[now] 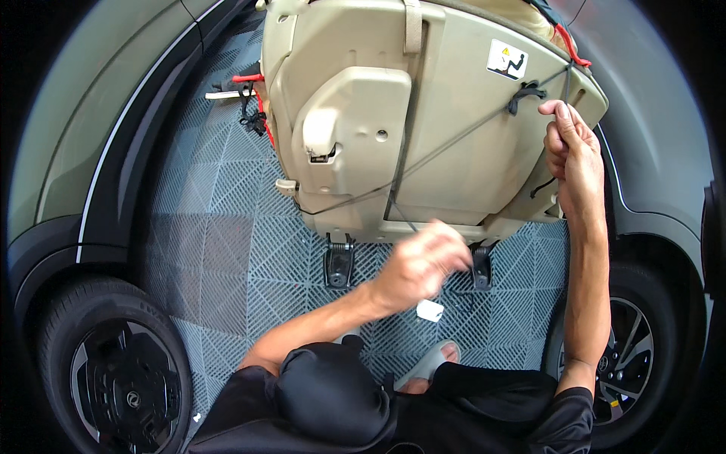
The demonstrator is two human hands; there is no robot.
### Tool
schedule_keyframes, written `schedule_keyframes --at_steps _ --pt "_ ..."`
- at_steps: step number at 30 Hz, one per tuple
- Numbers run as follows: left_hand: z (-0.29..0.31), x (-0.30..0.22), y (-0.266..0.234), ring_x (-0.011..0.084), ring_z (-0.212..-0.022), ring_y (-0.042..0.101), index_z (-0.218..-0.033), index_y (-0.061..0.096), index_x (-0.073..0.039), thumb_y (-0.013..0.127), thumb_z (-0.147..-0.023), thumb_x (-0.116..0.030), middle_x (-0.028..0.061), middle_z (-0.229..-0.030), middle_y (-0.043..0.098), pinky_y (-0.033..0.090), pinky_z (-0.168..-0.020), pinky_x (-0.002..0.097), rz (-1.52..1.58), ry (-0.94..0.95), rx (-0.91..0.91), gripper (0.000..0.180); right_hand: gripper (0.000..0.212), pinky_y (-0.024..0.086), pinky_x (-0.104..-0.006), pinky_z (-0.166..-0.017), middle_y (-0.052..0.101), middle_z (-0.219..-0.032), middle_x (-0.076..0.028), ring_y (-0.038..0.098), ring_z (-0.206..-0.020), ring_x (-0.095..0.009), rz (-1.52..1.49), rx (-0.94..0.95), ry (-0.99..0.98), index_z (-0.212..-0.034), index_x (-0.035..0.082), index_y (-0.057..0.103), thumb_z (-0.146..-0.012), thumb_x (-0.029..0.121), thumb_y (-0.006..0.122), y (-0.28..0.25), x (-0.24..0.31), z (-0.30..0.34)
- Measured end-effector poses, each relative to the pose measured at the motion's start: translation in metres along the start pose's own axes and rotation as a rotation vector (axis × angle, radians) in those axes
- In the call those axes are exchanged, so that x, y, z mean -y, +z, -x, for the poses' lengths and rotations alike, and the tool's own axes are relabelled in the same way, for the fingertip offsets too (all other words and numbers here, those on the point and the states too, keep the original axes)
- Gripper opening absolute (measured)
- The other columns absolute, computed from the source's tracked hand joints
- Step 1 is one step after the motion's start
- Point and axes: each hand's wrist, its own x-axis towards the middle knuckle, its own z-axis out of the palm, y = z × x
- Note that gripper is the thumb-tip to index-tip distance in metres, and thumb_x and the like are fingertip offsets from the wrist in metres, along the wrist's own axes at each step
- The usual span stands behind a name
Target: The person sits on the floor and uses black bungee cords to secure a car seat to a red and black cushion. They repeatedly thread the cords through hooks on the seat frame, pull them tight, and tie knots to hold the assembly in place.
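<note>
Right hand (571, 155) of mine pinching black cord (454, 144) at beige seat back (446, 121), left hand (420, 265) blurring, loosely curled, holding nothing I can make out

The floor (219, 250) is laid with grey-blue plastic grid tiles, their ribs running in alternating diagonal squares, and it spreads beneath and beyond both hands. Left of the left hand a dark car body (91, 129) curves along the frame's rim, with a black wheel (113, 371) low down. Right of the right hand stands a second car (658, 151), its alloy wheel (624, 356) beside the forearm. Even daylight falls from above, throwing soft shadows.
</note>
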Motion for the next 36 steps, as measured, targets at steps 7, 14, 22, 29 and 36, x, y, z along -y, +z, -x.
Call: schedule_keyframes --at_steps 7,14,22,29,36 --pt "0.03 -0.022 0.075 0.0286 -0.093 0.066 -0.09 0.067 0.002 0.078 -0.092 -0.021 0.0122 -0.092 0.062 0.056 -0.076 0.04 0.304 0.128 0.654 0.025 0.033 0.021 -0.0228 -0.049 0.037 -0.067 0.011 0.026 -0.056 -0.001 0.029 -0.021 -0.014 -0.11 0.013 0.073 -0.113 0.04 0.054 0.01 -0.003 -0.003" --pt "-0.049 0.012 -0.033 0.035 -0.11 0.063 -0.117 0.069 0.0 0.076 -0.089 -0.011 0.0138 -0.121 0.069 0.051 -0.096 0.0447 -0.768 0.06 -0.076 0.03 0.035 0.038 -0.0278 -0.064 0.047 -0.068 0.003 0.046 -0.068 -0.009 0.323 -0.111 -0.279 -0.093 0.004 0.065 -0.114 0.03 0.053 0.013 -0.014 0.023" --pt "-0.052 0.01 -0.023 0.031 -0.104 0.065 -0.131 0.064 0.001 0.075 -0.092 -0.014 0.0136 -0.114 0.067 0.053 -0.087 0.0425 -1.02 -0.208 0.002 0.043 0.028 0.047 -0.0325 -0.09 0.066 -0.111 -0.007 0.058 -0.104 -0.021 0.339 -0.25 -0.738 -0.097 0.001 0.064 -0.113 0.02 0.052 -0.019 0.002 0.001" --pt "-0.081 0.035 -0.014 0.0325 -0.077 0.068 -0.091 0.071 -0.005 0.071 -0.089 -0.002 0.0109 -0.083 0.064 0.055 -0.07 0.0443 -0.832 0.015 -0.009 0.004 0.041 0.053 -0.037 -0.094 0.063 -0.108 -0.014 0.062 -0.093 -0.018 -0.004 -0.058 -0.621 -0.086 0.001 0.053 -0.117 0.027 0.044 0.0 -0.022 0.001" --pt "-0.119 0.05 -0.015 0.0329 -0.081 0.071 -0.097 0.071 -0.003 0.068 -0.091 -0.006 0.0127 -0.089 0.066 0.058 -0.069 0.0459 -0.803 0.067 -0.061 0.007 0.03 0.051 -0.031 -0.076 0.055 -0.091 -0.008 0.06 -0.084 -0.016 -0.06 -0.005 -0.512 -0.093 -0.002 0.06 -0.115 0.015 0.046 0.039 -0.027 0.029"
